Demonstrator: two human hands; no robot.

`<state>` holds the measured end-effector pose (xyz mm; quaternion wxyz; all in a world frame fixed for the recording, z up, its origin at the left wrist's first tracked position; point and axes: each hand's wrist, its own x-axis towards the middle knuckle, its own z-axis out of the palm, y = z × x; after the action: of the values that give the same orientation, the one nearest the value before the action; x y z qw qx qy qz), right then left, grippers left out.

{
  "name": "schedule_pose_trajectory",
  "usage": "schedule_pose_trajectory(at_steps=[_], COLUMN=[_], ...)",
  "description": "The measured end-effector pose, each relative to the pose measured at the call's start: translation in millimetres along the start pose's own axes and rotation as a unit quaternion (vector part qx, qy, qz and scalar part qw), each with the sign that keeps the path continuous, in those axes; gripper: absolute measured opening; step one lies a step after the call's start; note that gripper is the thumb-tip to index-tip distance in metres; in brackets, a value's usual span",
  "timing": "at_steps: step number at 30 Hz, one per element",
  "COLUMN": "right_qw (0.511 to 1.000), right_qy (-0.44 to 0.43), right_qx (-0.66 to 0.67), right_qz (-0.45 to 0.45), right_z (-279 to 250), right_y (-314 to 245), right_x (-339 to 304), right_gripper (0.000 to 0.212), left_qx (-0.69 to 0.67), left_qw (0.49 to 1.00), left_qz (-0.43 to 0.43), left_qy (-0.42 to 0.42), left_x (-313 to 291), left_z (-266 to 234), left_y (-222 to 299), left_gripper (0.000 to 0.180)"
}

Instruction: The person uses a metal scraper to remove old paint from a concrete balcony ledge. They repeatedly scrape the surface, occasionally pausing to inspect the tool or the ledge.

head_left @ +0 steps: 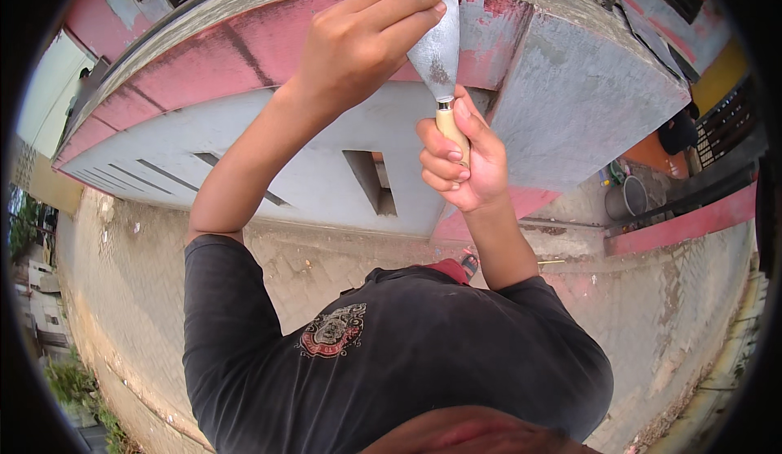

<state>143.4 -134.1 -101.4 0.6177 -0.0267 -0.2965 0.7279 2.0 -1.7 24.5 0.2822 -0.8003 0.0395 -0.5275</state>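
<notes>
A paint scraper [441, 56] with a wide, smudged metal blade and a pale wooden handle stands upright in front of a painted wall. My right hand [470, 152] is wrapped round the handle, thumb pointing up along it. At the blade's top end, the fingers of my left hand [352, 45] lie together over the metal; its thumb is hidden. Behind the blade runs the wall's pink band [273, 37], with paint flaked off to grey near the corner.
The low wall's grey side [309, 146] has narrow slots and one larger opening [371, 182]. Its plastered end [574, 103] juts out to the right. A paved ground [301, 271] runs below. A bucket [627, 198] and a pink ledge [692, 232] are at the right.
</notes>
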Motion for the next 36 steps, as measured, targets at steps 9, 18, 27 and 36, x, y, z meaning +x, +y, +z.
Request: schedule_pose_trajectory(at_steps=[9,18,27,36], right_qw=[0.930,0.901,0.902,0.977], right_qy=[0.100,0.162,0.035,-0.089], right_qx=[-0.350,-0.402,-0.424,0.158], right_qz=[0.051,0.027,0.074,0.114], right_z=[-60,-73,-62,-59], right_y=[10,48,8,-5], right_x=[-77,-95,-85,-45], right_gripper=[0.022,0.030,0.036,0.036], left_qx=[-0.181,-0.396,-0.647,-0.619], left_qw=[0.968,0.788,0.523,0.424], left_qz=[-0.103,-0.469,-0.551,-0.626], left_qy=[-0.139,-0.040,0.066,0.212], left_x=[-123,-196,-147,-37], left_z=[-24,3,31,41], left_y=[82,202,167,137], left_gripper=[0.022,0.028,0.052,0.029])
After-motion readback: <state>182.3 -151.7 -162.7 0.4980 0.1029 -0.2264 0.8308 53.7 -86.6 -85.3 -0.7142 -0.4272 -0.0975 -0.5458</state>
